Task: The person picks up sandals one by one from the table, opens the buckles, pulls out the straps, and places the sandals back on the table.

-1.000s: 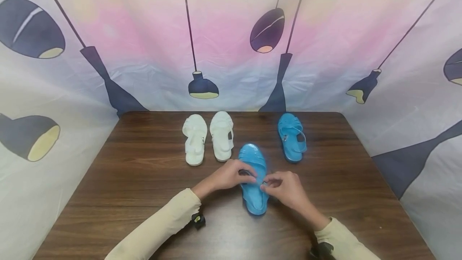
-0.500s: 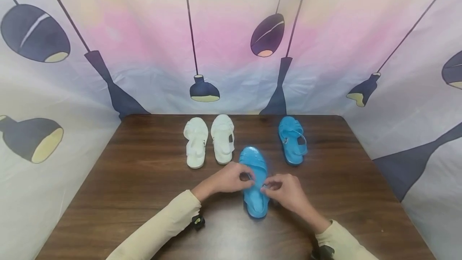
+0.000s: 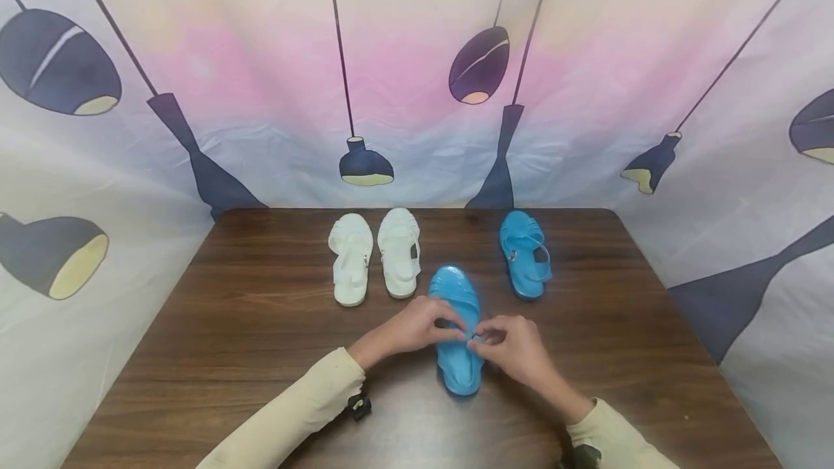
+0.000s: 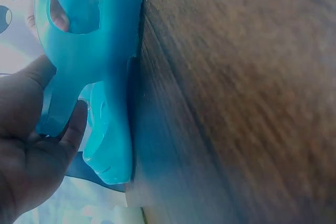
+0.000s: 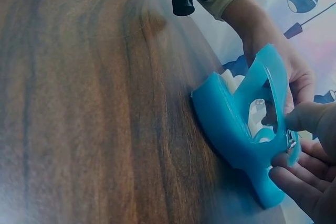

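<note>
A blue jelly sandal [image 3: 458,375] lies sole down on the table, toe pointing away, between both hands. Reaching over it from the left, my left hand [image 3: 417,324] has thumb and index fingertips close together above the strap; in the left wrist view its fingers bracket the sandal's side. My right hand [image 3: 517,349] pinches the ankle strap [image 5: 278,85] by its small metal buckle [image 5: 290,139] at the sandal's right side. In the right wrist view the strap arches up over the heel. Fingers hide part of the fastening.
Two white sandals [image 3: 352,273] stand side by side at the back, left of the blue one. Another blue sandal [image 3: 524,259] stands at the back right. Brown wooden table [image 3: 260,295] runs back to a printed curtain [image 3: 423,56].
The left fingertips draw back slightly from the sandal's middle, then come in again toward the right hand. The right hand stays at the buckle. The blue sandal keeps its place.
</note>
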`<act>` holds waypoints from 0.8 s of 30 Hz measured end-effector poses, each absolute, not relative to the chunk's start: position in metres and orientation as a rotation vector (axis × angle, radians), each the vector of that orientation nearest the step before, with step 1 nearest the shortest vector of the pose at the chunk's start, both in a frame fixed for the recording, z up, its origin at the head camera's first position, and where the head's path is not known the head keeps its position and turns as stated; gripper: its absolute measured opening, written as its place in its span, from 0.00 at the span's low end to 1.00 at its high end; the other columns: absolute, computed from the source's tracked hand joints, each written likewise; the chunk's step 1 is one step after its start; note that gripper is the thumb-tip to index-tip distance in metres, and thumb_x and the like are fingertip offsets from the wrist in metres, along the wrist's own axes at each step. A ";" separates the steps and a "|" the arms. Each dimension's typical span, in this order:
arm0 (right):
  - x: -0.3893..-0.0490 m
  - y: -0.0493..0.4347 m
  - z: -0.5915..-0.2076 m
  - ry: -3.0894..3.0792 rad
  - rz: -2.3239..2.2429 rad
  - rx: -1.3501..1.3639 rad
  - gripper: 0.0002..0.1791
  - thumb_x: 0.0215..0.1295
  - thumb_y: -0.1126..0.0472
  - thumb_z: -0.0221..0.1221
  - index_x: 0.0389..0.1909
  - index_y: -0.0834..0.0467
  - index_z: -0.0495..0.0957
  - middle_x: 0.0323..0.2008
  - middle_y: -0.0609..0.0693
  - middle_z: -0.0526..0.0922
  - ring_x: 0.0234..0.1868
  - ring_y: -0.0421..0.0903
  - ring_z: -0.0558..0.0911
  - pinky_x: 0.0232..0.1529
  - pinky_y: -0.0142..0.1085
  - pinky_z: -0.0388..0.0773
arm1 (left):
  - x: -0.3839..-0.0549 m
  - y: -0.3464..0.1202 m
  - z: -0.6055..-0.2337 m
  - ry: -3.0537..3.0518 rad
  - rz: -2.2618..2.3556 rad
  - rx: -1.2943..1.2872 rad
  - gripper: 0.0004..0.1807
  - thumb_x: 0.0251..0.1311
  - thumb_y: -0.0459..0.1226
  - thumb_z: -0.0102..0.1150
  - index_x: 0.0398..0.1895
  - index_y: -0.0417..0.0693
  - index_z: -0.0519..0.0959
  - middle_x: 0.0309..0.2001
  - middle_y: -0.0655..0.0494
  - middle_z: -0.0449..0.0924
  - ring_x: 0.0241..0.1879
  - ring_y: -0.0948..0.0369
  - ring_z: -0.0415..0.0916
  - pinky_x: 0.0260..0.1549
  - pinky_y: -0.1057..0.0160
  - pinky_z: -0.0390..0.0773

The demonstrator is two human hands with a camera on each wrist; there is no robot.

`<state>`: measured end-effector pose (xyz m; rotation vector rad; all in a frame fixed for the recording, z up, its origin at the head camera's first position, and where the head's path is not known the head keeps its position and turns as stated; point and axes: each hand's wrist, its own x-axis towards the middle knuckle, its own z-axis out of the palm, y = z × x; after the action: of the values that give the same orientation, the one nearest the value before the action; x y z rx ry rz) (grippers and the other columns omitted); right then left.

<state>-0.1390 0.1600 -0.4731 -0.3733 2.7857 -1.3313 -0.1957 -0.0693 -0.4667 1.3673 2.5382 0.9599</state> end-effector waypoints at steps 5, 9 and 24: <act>-0.138 0.163 -0.475 2.797 -1.346 -0.358 0.09 0.53 0.60 0.77 0.34 0.52 0.88 0.30 0.42 0.86 0.31 0.36 0.85 0.33 0.29 0.84 | -0.198 -0.079 -0.468 2.591 0.973 1.332 0.10 0.67 0.40 0.67 0.46 0.46 0.89 0.42 0.58 0.88 0.43 0.67 0.82 0.45 0.70 0.80; -0.140 0.164 -0.475 2.784 -1.363 -0.358 0.10 0.53 0.60 0.77 0.35 0.54 0.88 0.30 0.43 0.86 0.31 0.36 0.85 0.32 0.29 0.84 | -0.200 -0.085 -0.468 2.582 1.007 1.317 0.09 0.67 0.39 0.67 0.45 0.45 0.89 0.40 0.58 0.88 0.41 0.69 0.81 0.43 0.71 0.80; -0.140 0.163 -0.474 2.782 -1.364 -0.302 0.11 0.54 0.59 0.78 0.38 0.54 0.89 0.31 0.43 0.87 0.31 0.36 0.86 0.35 0.32 0.85 | -0.197 -0.078 -0.465 2.625 0.836 1.413 0.12 0.70 0.45 0.63 0.47 0.51 0.88 0.43 0.62 0.87 0.45 0.66 0.79 0.48 0.67 0.77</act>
<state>-0.1396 0.1628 -0.4744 -0.3022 2.7817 -1.3642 -0.1966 -0.0778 -0.4652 1.4133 2.6248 0.8364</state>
